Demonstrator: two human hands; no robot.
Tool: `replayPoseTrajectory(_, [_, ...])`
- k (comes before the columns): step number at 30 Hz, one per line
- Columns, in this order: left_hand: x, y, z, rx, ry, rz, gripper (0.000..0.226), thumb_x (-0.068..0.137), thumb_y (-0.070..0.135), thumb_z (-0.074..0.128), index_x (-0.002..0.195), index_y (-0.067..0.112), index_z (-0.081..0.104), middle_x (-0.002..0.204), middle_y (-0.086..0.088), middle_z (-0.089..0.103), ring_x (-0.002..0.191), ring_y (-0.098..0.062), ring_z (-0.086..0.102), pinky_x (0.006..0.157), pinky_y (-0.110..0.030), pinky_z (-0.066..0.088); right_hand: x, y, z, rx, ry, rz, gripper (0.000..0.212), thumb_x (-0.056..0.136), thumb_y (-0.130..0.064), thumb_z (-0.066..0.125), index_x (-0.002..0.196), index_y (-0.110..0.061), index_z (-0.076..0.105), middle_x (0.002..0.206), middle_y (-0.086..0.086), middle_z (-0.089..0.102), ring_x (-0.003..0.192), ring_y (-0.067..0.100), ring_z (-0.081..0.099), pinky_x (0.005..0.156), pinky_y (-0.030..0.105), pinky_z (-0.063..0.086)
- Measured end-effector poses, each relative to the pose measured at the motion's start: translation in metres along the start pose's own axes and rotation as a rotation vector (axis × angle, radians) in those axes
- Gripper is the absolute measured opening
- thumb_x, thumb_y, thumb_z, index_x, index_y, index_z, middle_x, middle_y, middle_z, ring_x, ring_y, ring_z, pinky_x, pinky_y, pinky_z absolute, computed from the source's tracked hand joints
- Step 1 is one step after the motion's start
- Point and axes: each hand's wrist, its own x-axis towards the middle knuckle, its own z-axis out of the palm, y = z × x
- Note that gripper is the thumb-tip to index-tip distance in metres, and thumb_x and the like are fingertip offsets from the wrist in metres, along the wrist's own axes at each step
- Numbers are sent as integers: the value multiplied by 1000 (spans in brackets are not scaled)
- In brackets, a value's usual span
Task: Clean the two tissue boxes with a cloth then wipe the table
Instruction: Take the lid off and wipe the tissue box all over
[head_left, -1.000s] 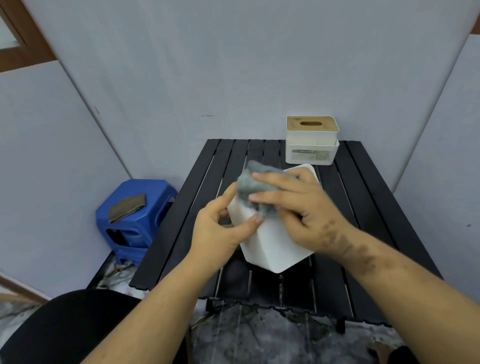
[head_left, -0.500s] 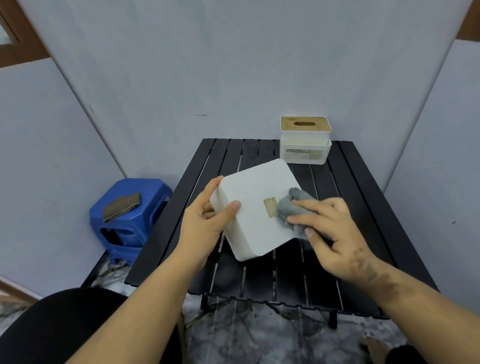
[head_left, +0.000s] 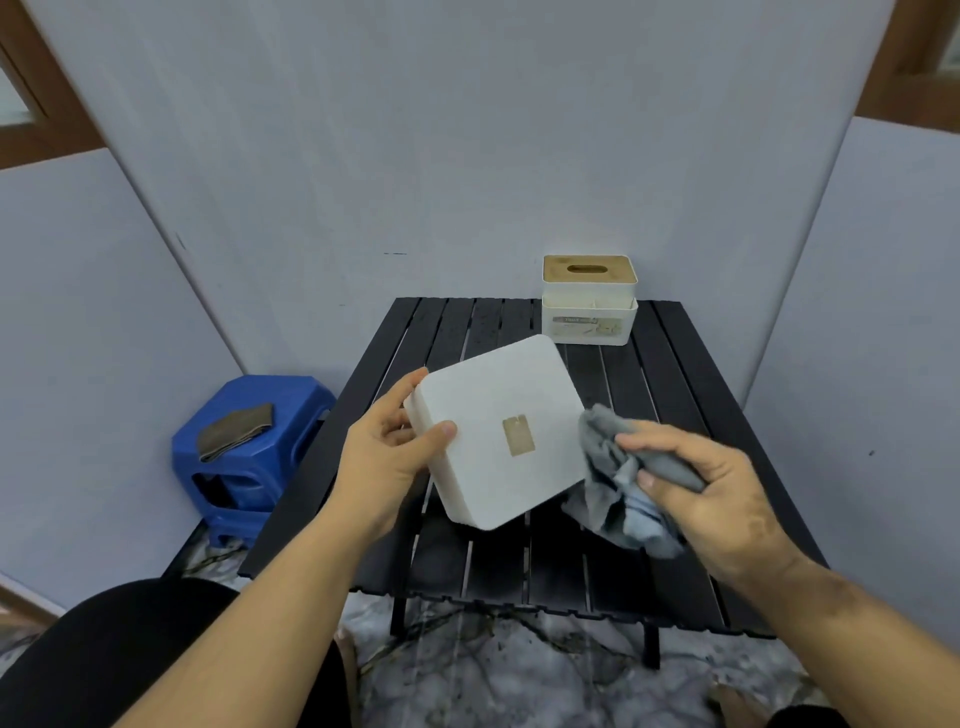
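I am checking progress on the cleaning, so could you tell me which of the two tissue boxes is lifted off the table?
The plain white box, tilted in the left hand; the wooden-lidded box stands at the table's far edge.

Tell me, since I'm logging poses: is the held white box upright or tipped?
Tipped: the left hand holds the white box off the table.

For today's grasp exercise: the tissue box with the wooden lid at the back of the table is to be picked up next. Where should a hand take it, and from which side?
Grip the tissue box with the wooden lid across its white side walls, low down, coming from the front. It stands upright near the wall, and the lid may lift off.
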Motion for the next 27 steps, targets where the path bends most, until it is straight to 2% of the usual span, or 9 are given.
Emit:
replayPoseTrajectory(2, [-5,2,2,76,-40,67,83,65,21,97,136,42,61,130,-2,67,119,-19,67,97,-41,60,7,-11,-2,103,105,-8,61,83,27,54,92,-27,80,114,-4,74,110,17,69,94,25,54])
replayPoseTrajectory(5, [-15,4,8,211,-82,138,92,71,14,95,147,39,48,144,8,53,131,-10,57,103,-35,57,17,-25,-4,242,198,-31,53,83,18,56,94,-28,80,109,1,75,108,20,70,91,29,57])
replayPoseTrajectory(8, [-24,2,12,327,-174,196,119,63,34,99,159,39,28,149,19,41,141,2,44,113,-24,46,26,-31,-6,241,268,-49,55,86,19,55,96,-29,79,109,1,75,108,19,70,86,26,57])
replayPoseTrajectory(11, [-29,-5,18,403,-237,251,134,61,38,95,166,30,12,157,16,30,151,-3,31,123,-29,32,29,-32,-6,222,287,-3,54,88,20,53,98,-26,78,115,8,73,106,24,71,80,31,60])
replayPoseTrajectory(14, [-31,-6,20,471,-261,346,131,64,24,98,165,31,15,158,15,26,153,-11,29,122,-27,31,31,-30,-8,200,266,70,51,89,18,53,97,-25,78,116,9,72,103,27,72,76,40,62])
replayPoseTrajectory(16, [-29,-5,18,503,-266,404,127,64,18,99,163,31,20,157,13,27,153,-16,30,122,-30,32,31,-30,-8,176,248,75,52,88,19,53,96,-25,78,114,7,73,106,24,71,84,38,60])
replayPoseTrajectory(21, [-21,-7,12,542,-292,460,123,64,22,100,159,37,25,158,11,27,152,-18,32,124,-43,32,32,-30,-8,143,199,123,50,89,20,51,97,-22,76,110,4,75,104,20,72,84,30,60])
replayPoseTrajectory(25, [-20,-10,12,440,-334,308,127,61,23,101,153,61,22,163,23,25,154,-4,25,127,-47,26,32,-29,-8,152,184,143,50,91,18,51,97,-25,77,112,3,74,103,19,72,79,27,60])
replayPoseTrajectory(27, [-21,-11,13,288,-374,235,118,61,35,100,151,62,29,163,17,34,154,-7,29,125,-49,31,32,-29,-9,139,184,151,51,91,18,51,97,-25,77,111,3,74,104,20,71,84,30,60])
